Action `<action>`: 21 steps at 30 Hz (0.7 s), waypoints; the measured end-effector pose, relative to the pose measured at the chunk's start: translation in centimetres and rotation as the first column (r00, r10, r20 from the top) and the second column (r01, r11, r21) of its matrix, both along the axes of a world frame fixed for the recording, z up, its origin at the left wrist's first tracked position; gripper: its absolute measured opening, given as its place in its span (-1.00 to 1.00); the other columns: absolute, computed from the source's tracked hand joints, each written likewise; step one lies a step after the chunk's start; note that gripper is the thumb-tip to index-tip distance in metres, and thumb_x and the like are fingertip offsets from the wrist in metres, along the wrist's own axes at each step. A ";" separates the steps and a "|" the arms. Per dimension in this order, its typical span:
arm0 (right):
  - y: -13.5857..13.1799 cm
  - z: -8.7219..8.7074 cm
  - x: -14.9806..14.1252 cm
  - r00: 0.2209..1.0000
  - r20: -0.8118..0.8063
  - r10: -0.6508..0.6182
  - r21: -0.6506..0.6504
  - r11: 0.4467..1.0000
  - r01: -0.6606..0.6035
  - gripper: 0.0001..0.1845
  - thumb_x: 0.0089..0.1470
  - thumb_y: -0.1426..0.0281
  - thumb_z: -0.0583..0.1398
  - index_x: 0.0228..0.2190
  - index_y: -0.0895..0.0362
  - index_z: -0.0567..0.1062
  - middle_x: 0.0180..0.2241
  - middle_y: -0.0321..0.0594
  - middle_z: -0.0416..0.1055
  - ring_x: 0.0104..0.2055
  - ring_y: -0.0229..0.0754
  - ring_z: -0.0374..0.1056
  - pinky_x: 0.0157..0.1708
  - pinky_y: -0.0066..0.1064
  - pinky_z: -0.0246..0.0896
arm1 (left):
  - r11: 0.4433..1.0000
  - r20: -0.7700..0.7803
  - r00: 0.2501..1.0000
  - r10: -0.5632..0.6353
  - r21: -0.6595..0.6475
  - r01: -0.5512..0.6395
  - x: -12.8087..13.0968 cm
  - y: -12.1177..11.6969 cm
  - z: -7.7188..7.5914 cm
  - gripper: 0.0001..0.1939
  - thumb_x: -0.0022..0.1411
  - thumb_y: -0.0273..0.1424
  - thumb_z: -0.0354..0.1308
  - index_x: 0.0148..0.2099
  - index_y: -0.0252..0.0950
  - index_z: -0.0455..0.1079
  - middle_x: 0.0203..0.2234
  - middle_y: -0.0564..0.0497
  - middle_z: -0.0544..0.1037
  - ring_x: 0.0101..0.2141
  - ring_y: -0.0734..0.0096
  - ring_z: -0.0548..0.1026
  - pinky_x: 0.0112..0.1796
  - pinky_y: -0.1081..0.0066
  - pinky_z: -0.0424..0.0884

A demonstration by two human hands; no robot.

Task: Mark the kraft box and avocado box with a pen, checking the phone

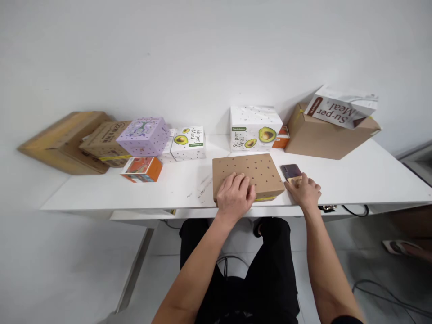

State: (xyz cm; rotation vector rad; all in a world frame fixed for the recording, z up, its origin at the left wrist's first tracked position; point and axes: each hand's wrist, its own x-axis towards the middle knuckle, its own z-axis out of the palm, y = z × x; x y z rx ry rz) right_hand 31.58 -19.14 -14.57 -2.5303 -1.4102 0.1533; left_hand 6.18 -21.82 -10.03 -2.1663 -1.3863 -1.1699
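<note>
A flat brown cardboard box with punched holes lies near the front edge of the white table. My left hand rests palm down on its near left corner, fingers curled over the top. My right hand lies just right of the box, its fingers touching a dark phone that lies flat on the table.
Along the wall stand a white avocado "Super Meal" box, a smaller one, a lilac box, an orange box, brown cartons at left and a brown carton with a white bag at right.
</note>
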 end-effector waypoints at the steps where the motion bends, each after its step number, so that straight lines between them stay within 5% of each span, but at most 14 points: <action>1: 0.1 0.1 -0.1 1.000 0.001 0.007 0.000 1.000 -0.007 -0.20 0.05 -0.02 0.10 0.21 0.14 0.18 0.11 0.17 0.24 0.12 0.26 0.13 0.02 0.03 0.05 | 1.000 -0.001 1.000 -0.003 0.002 0.003 0.0 0.0 0.0 -0.77 0.19 -0.36 0.12 -0.12 -0.26 0.50 -0.18 -0.06 0.61 -0.09 0.12 0.52 -0.10 0.23 0.43; 7: 0.5 0.9 0.1 0.999 -0.041 0.010 0.035 0.999 -0.008 -0.24 0.02 0.10 0.14 0.20 0.16 0.24 0.06 0.17 0.32 0.10 0.26 0.16 0.00 0.05 0.09 | 1.000 -0.012 1.000 -0.005 -0.010 0.005 0.0 0.0 -0.1 -0.77 0.20 -0.36 0.12 -0.11 -0.25 0.50 -0.18 -0.07 0.60 -0.09 0.12 0.51 -0.09 0.22 0.44; 11: -0.4 1.9 1.1 0.914 -0.402 -0.046 0.247 0.956 0.157 -0.16 -0.12 0.09 0.23 0.16 0.23 0.29 -0.09 0.12 0.44 -0.03 0.16 0.32 -0.06 -0.01 0.22 | 1.000 -0.007 1.000 -0.002 0.010 0.002 0.1 -0.1 0.0 -0.78 0.19 -0.37 0.12 -0.13 -0.25 0.50 -0.19 -0.08 0.60 -0.10 0.12 0.52 -0.10 0.21 0.44; 13: -1.6 3.0 1.2 0.690 -0.722 0.051 0.346 0.890 0.297 -0.19 -0.14 0.05 0.21 0.10 0.23 0.34 -0.21 0.01 0.48 -0.20 0.02 0.41 -0.22 -0.14 0.34 | 1.000 -0.003 1.000 0.000 0.014 0.000 0.1 -0.1 0.0 -0.78 0.18 -0.37 0.12 -0.13 -0.25 0.50 -0.20 -0.08 0.60 -0.10 0.13 0.52 -0.10 0.22 0.44; 15: -3.3 4.5 0.6 0.338 -0.904 0.263 0.385 0.845 0.372 -0.27 -0.08 -0.01 0.11 0.02 0.20 0.39 -0.25 -0.04 0.48 -0.30 -0.05 0.43 -0.34 -0.20 0.38 | 1.000 0.001 1.000 0.003 0.012 -0.003 0.2 -0.1 0.0 -0.79 0.18 -0.38 0.11 -0.15 -0.24 0.50 -0.21 -0.08 0.60 -0.11 0.14 0.52 -0.11 0.22 0.44; 17: -5.3 6.2 -1.0 0.024 -0.891 0.453 0.430 0.825 0.368 -0.32 0.01 -0.04 0.00 -0.02 0.15 0.43 -0.16 -0.01 0.48 -0.23 -0.03 0.44 -0.30 -0.15 0.40 | 1.000 0.004 1.000 0.009 0.008 -0.009 0.2 -0.2 0.0 -0.79 0.18 -0.39 0.11 -0.15 -0.23 0.49 -0.21 -0.07 0.60 -0.11 0.15 0.52 -0.12 0.23 0.43; 21: -8.7 9.0 -6.4 -0.326 -0.775 0.541 0.474 0.840 0.265 -0.33 0.07 -0.10 -0.05 -0.02 0.07 0.45 -0.04 -0.03 0.46 -0.15 -0.01 0.44 -0.19 -0.06 0.39 | 1.000 -0.002 1.000 0.011 0.016 -0.011 0.4 -0.2 -0.2 -0.78 0.19 -0.39 0.09 -0.13 -0.24 0.49 -0.20 -0.09 0.60 -0.09 0.15 0.52 -0.11 0.23 0.41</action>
